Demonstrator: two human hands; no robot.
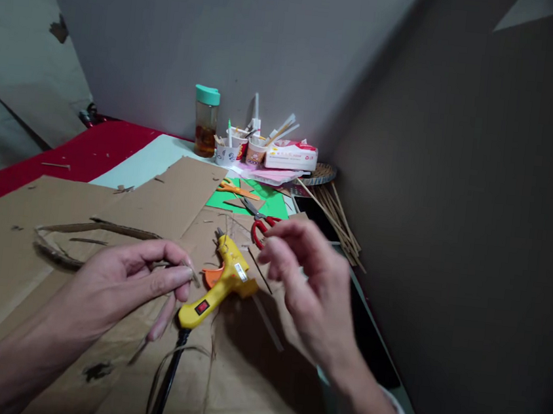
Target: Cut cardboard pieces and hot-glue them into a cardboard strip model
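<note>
My left hand [137, 281] is closed, thumb and fingertips pinching a thin brown cardboard strip [139, 350]; parts of the strip stick out below and beyond the fingers. Past this hand lies a long loop of bent cardboard strip [123, 229], partly hidden by it. My right hand [310, 283] hovers over the right side, slightly blurred, fingers loosely bent and thumb apart, with nothing visible in it. Between both hands a yellow glue gun [223, 284] with an orange trigger rests on the cardboard, its black cord [170, 380] running toward me. A clear glue stick [268, 325] projects from its rear.
Large cardboard sheets [160, 188] cover the table. Red-handled scissors [258, 215] and orange scissors [233, 188] lie beyond the gun. A bottle [205, 124], cups [256, 151] with sticks, and a tissue pack [292, 156] stand along the back. Wooden sticks [338, 223] lie beside the right wall.
</note>
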